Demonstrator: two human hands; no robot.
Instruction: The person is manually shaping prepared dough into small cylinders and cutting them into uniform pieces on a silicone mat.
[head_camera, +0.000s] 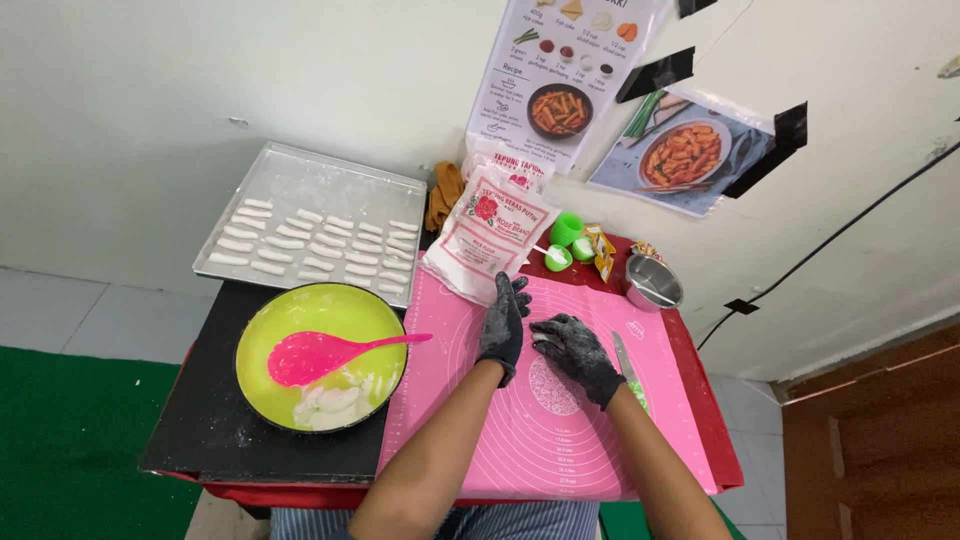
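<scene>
A: Where are the hands?

B: Both wear dark, flour-dusted gloves and lie on the pink mat (560, 440). The left hand (503, 326) is flat, fingers straight and pointing far. The right hand (574, 350) sits just beside it, fingers spread and angled toward the left one. Neither pinches anything I can see; whether dough lies under the palms I cannot tell.

A: What is around them?

B: Just right of the right hand a knife (624, 362) lies on the mat. To the left, on a black board (215, 420), is a green bowl (320, 355) with a pink spoon (315, 355) resting in it and white dough (330, 405) at its near side.

A: And farther off?

B: A metal tray (310, 222) with rows of small white dough sticks, far left. Flour bags (490, 235) lean at the mat's far edge, with small green cups (567, 240) and a steel cup (652, 282) to their right. The table (715, 430) is covered in red.
</scene>
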